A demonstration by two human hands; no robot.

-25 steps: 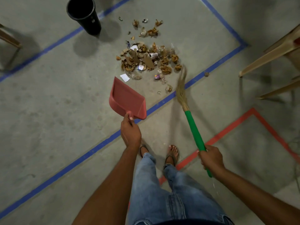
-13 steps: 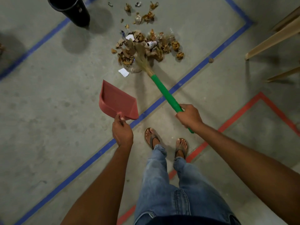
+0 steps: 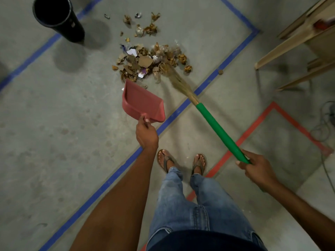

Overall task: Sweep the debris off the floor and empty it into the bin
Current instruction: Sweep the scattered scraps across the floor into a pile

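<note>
Far to the left of the debris pile (image 3: 150,62), beyond a blue tape line (image 3: 45,46), the black bin (image 3: 72,31) stands upright with its mouth open, and nothing is in it yet that can be seen. Just left of the pile's near edge sits the red dustpan (image 3: 143,102), the left hand (image 3: 146,134) curled round its short handle. Half a second ago a strip of bare floor lay between pan and pile; now the pan's lip is up against the nearest scraps, its mouth facing them, though whether the lip rests flat on the floor cannot be told. On the pile itself, the broom (image 3: 213,124) has swung across: its bristles, which were buried in the pile's left middle, now lie at its near right side, angled toward the pan. Well to the right of the pile, the right hand (image 3: 257,169) grips the end of the green handle, fingers wrapped round it. Pan and broom now bracket the heap, so the next stroke likely pushes scraps leftward into the pan. Loose bits (image 3: 145,28) beyond the pile's far side remain ungathered
</note>
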